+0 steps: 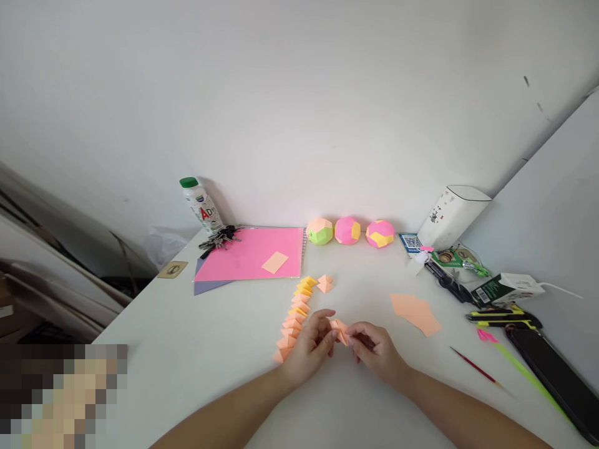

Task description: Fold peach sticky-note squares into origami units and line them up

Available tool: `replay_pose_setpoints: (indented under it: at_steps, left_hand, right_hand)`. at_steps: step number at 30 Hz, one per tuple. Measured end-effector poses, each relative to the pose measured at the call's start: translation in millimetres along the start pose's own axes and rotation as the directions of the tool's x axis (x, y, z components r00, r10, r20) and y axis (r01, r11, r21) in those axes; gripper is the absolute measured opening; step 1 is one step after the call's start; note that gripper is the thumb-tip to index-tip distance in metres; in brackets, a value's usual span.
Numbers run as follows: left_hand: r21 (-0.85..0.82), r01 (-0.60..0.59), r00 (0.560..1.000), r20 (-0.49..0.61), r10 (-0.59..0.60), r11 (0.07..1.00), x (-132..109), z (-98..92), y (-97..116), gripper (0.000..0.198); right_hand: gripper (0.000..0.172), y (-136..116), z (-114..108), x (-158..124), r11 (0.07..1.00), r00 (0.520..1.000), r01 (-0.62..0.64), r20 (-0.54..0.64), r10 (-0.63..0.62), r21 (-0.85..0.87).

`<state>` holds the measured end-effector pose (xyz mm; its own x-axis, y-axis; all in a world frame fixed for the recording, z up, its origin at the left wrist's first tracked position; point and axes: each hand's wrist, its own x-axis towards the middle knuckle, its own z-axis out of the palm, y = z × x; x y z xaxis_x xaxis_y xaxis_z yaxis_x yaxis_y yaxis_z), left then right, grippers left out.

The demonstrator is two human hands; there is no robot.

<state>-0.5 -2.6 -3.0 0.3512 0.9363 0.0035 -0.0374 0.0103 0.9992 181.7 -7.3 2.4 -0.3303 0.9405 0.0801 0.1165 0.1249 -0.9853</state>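
Between my two hands is a small folded piece of peach paper (pixel 340 331), raised a little over the white table. My left hand (pixel 309 346) pinches its left side, and my right hand (pixel 378 352) pinches its right edge. Just beyond and left of my left hand runs a row of folded paper units (pixel 293 320), peach and yellow, leaning on one another. One separate peach folded unit (pixel 325 283) stands near the far end of that row. Flat peach paper sheets (pixel 415 313) lie overlapping to the right of my right hand.
Three faceted paper balls (pixel 347 231) line the wall. At left, a pink folder (pixel 253 252) bears keys (pixel 221 239) and a peach slip (pixel 274 262), beside a white bottle (pixel 202 206). At right are a brush (pixel 477 366), a cutter (pixel 505 317), a black case (pixel 555 380) and a white box (pixel 452 218).
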Motion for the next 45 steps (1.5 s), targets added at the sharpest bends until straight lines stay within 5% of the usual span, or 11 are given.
replay_pose_setpoints:
  at_steps: [10, 28, 45]
  left_hand:
    - [-0.08, 0.064, 0.997, 0.037, -0.061, 0.995, -1.5, -1.1, 3.4, 0.027]
    - [-0.183, 0.001, 0.994, 0.105, 0.019, 0.983, -1.9, -5.3, 2.2, 0.019]
    - [-0.093, 0.033, 0.996, 0.089, -0.024, 0.995, -1.6, -4.4, 2.0, 0.016]
  right_hand:
    - [0.019, -0.2, 0.1, -0.2, 0.999, 0.999, -0.045, -0.018, 0.045, -0.03]
    - [0.017, 0.0, -0.7, 0.5, 0.998, 0.999, -0.045, -0.022, 0.044, -0.053]
    - [0.018, 1.6, -0.5, -0.5, 0.998, 0.998, -0.04, -0.044, 0.037, -0.056]
